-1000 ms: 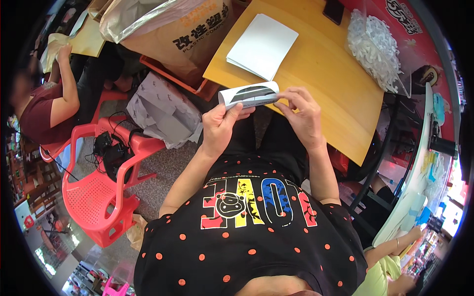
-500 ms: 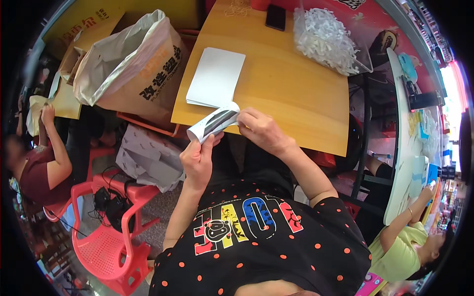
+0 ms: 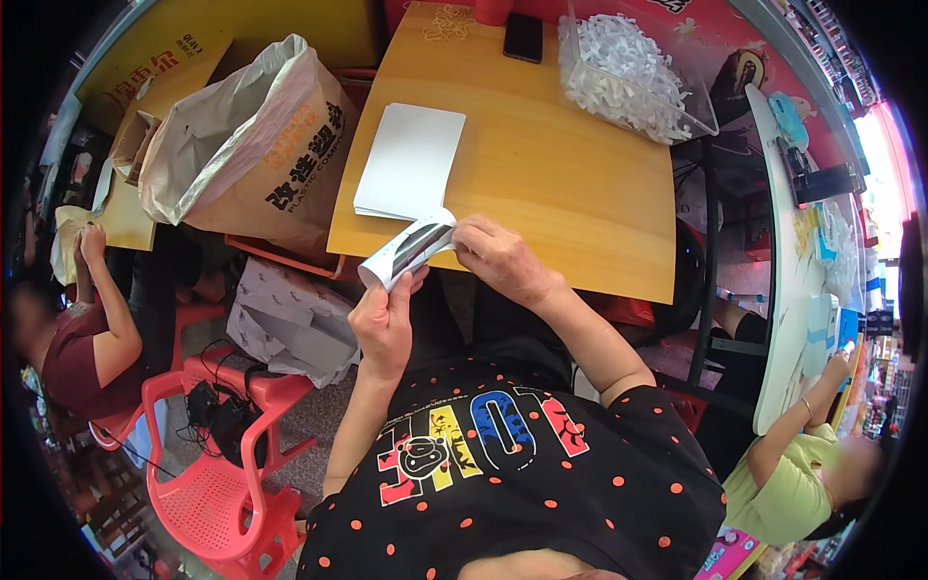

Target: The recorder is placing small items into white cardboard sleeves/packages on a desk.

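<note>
A curled white sheet of paper (image 3: 382, 263) with a dark printed inner side is held between my two hands, just over the table's near edge. My left hand (image 3: 385, 314) pinches its lower end between thumb and fingers. At the sheet's right end, the fingers of my right hand (image 3: 503, 253) are closed on its edge. Beyond the curled sheet, a stack of white sheets (image 3: 411, 159) lies on the wooden table (image 3: 551, 174), and the curl partly overlaps its near edge.
A clear bin (image 3: 633, 82) of white paper scraps stands at the far right, near a black phone (image 3: 523, 38) and rubber bands (image 3: 449, 21). Left of the table is a large open sack (image 3: 261, 145). A red chair (image 3: 208, 483) stands behind it. Two other people work at either side.
The view has shifted slightly. Both hands keep their grip on the curled paper, with little movement against the table.
</note>
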Demonstrator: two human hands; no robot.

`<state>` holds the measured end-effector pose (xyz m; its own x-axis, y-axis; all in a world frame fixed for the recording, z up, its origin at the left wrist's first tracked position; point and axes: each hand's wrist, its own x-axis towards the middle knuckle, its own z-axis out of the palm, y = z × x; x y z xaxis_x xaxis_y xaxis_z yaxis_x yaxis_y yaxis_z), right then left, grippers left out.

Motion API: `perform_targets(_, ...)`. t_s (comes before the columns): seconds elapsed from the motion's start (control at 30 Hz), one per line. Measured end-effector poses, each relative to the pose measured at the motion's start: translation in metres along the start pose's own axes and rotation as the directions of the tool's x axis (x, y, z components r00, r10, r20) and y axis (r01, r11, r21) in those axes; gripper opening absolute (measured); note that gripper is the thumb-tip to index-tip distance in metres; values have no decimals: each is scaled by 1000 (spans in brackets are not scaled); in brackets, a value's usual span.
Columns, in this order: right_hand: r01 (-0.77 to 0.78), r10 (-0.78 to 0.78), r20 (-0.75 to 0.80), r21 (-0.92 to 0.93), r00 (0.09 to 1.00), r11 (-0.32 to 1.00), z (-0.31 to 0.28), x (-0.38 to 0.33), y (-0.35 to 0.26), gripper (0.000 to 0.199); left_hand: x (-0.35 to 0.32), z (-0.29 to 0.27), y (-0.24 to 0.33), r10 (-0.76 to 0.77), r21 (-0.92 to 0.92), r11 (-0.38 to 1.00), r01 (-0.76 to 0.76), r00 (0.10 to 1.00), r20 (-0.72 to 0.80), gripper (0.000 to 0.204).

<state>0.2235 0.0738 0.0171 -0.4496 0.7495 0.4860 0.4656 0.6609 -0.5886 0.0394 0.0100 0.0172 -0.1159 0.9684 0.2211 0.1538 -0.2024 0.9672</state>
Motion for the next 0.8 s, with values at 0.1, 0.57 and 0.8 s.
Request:
perform_targets(0.1, -30, 30, 9, 30, 1000, 999, 1, 0, -1, 14, 0, 0, 2, 17, 12, 1000, -17, 1000, -3, 22)
perform_targets(0.57, -610, 540, 296, 494, 788, 620, -38, 4, 7, 18, -1, -15, -5, 334, 222, 918, -328, 942, 13, 18)
perform_targets(0.8, -682, 479, 493, 431, 726, 590, -40, 12, 11, 21, 4, -23, 2, 385, 352, 840, -414, 910, 152, 16)
